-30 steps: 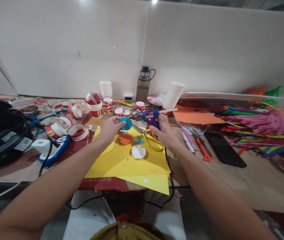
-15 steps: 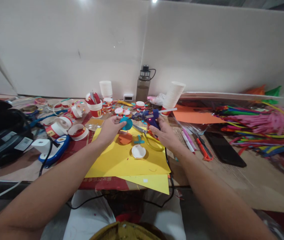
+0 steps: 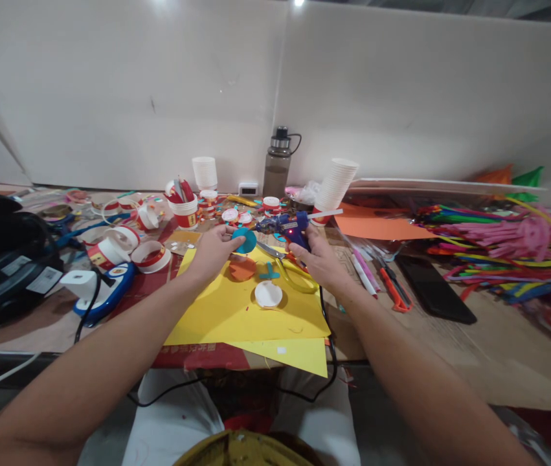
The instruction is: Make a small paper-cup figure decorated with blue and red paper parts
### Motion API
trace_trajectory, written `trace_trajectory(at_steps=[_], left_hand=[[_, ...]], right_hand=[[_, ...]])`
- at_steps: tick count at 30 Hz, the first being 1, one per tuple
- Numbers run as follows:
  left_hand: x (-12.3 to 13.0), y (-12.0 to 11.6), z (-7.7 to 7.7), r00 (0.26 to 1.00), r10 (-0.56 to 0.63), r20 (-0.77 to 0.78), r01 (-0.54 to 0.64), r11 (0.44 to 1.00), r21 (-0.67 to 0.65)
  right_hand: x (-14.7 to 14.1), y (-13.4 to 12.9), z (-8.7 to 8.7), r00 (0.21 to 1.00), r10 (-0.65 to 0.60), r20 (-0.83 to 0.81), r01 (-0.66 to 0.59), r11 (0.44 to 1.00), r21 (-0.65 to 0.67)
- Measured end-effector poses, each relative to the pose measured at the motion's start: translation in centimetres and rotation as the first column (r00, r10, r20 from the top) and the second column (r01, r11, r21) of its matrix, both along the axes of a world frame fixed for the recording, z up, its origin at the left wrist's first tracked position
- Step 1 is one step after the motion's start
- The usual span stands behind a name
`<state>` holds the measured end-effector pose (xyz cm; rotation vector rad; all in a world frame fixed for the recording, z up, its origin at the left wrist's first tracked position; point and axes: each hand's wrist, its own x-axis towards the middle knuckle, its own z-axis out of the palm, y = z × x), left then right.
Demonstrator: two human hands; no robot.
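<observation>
My left hand [image 3: 214, 252] pinches a round blue paper disc [image 3: 244, 241] by its left edge. In my right hand [image 3: 318, 259] is a dark blue glue gun [image 3: 297, 233], its small red light lit and a white glue stick [image 3: 326, 214] poking out of its back. The gun's nozzle points left, close to the disc; whether they touch I cannot tell. Beneath lies yellow paper [image 3: 207, 323] with an orange paper disc [image 3: 242, 269], a blue paper cross [image 3: 269, 272], a white cup bottom [image 3: 268, 294] and yellow-handled scissors [image 3: 299, 278].
Behind stand a water bottle [image 3: 276, 165], stacked white paper cups [image 3: 336, 184] and a cup of tools [image 3: 184, 213]. Cut cup rings [image 3: 151, 257] and a blue power strip [image 3: 105, 298] lie left. Rightward are a phone [image 3: 435, 289], an orange-handled cutter [image 3: 395, 291] and pipe cleaners [image 3: 503, 239].
Almost nothing differs. Both hands hold the same position with the disc and the glue gun; the whole view has shifted very slightly.
</observation>
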<state>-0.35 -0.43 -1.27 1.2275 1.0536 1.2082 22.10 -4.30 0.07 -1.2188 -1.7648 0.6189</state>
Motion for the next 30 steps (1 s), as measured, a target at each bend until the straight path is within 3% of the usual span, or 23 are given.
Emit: trace_trajectory(at_steps=[9,13,17,21,30], left_hand=[[0.0,-0.2,0.1,0.997,0.037,-0.07,-0.033,0.998,0.046],[0.0,-0.5,0.4,0.994,0.008,-0.112,0.002,0.996,0.085],[0.1,-0.7,0.6,0.997,-0.001,-0.083,0.007,0.998,0.063],[0.2,-0.7,0.7,0.998,-0.001,-0.061,0.003,0.999,0.041],[-0.1,-0.1,0.1,0.999,-0.029,-0.038,0.03,0.998,0.048]], right_hand=[[0.0,0.0,-0.1,0.999,-0.018,-0.033,0.019,0.999,0.034],[0.6,0.3,-0.1,0.988,-0.152,-0.027,0.151,0.988,-0.035],[2.7,1.2,-0.6,0.933,-0.359,-0.036,0.35,0.926,-0.142],[5.4,2.4,-1.4,0.817,-0.566,0.109,0.576,0.812,-0.096],[7.6,3.6,-2.4,0.695,-0.616,0.371,0.689,0.718,-0.098]])
